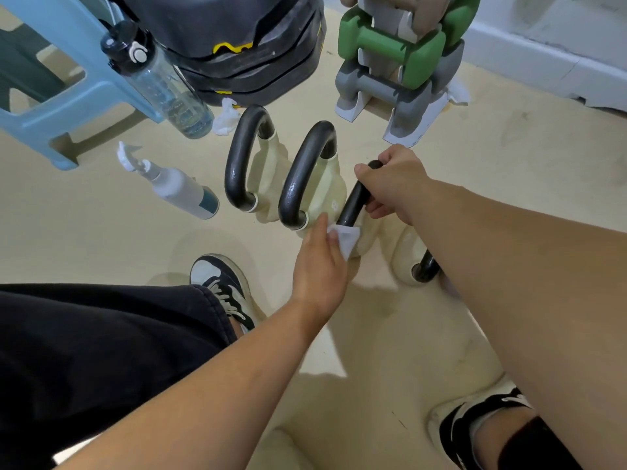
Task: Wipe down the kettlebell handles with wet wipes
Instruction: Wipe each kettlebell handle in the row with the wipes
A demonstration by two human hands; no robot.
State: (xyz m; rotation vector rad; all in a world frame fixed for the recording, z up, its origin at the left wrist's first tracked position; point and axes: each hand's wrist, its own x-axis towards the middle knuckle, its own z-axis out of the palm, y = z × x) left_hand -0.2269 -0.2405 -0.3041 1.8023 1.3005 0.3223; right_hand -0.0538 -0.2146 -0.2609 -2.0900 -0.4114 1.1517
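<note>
Head view. The right hand is clenched round the upper part of a black kettlebell handle, fingers curled under the bar. The left hand sits just below and to the left of the right hand. It pinches a white wet wipe and holds it against the lower end of the same handle, where the bar meets the pale kettlebell body.

Just left of the left hand's fingertips stands a second kettlebell, touching the one being held. A third kettlebell stands further left again. A fourth kettlebell lies partly hidden under the right forearm.

Well to the left of both hands, a spray bottle lies on the floor. Beyond it are a clear water bottle and a blue stool. Above the right hand stands a dumbbell rack.
</note>
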